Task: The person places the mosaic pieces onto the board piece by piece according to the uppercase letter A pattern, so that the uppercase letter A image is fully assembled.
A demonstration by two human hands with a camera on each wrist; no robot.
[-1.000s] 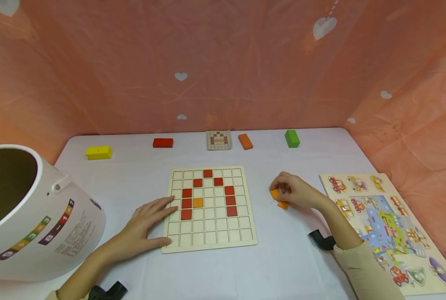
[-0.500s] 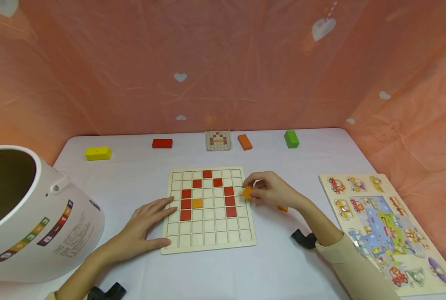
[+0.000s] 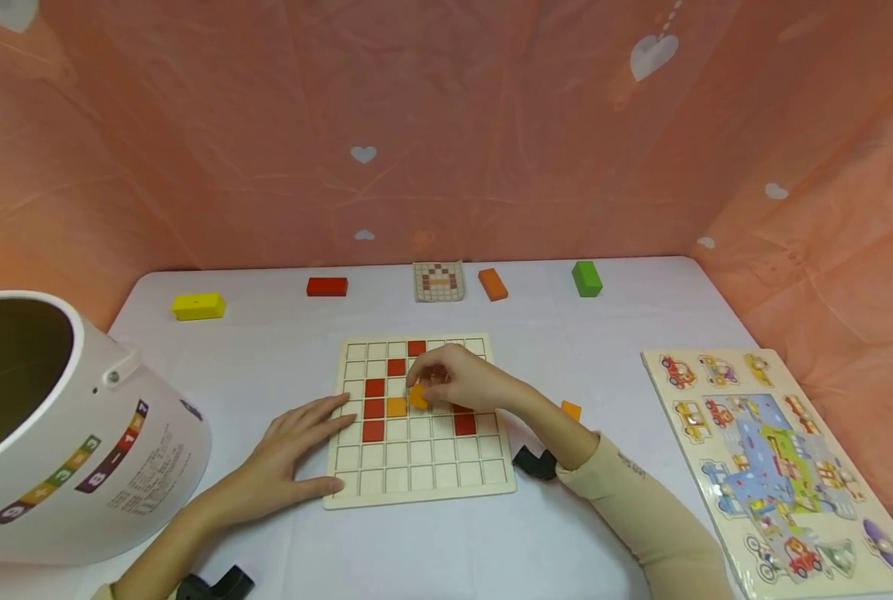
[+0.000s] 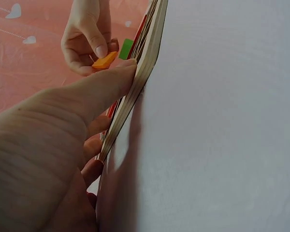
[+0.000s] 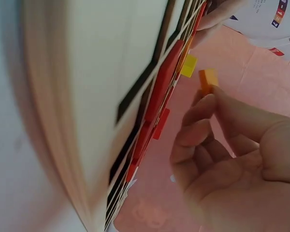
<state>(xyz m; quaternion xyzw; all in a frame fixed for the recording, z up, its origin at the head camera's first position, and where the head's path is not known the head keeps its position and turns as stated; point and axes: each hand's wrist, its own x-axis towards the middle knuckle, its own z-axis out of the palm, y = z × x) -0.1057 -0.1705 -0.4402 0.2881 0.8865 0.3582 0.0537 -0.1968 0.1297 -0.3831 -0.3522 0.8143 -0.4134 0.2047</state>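
Note:
A wooden grid board [image 3: 421,476] lies mid-table with red square tiles [image 3: 373,431] and an orange tile [image 3: 396,407] set in its cells. My right hand [image 3: 464,379] is over the board, pinching another orange tile [image 3: 418,397] between thumb and fingertips. In the right wrist view that pinched tile [image 5: 209,79] shows just above the board. My left hand [image 3: 288,450] rests along the board's left edge, fingers extended and thumb spread. From the left wrist, its thumb [image 4: 111,84] touches the board's rim. Some red tiles are hidden under my right hand.
One loose orange tile [image 3: 570,410] lies right of the board. Along the back are yellow [image 3: 198,306], red [image 3: 327,287], orange [image 3: 493,284] and green [image 3: 587,278] blocks and a small pattern card [image 3: 438,282]. A white bucket [image 3: 138,467] stands left, a picture puzzle [image 3: 686,371] right.
My right hand picked up an orange tile from the table and carried it left over the board, beside the orange tile there. The left hand has stayed in place.

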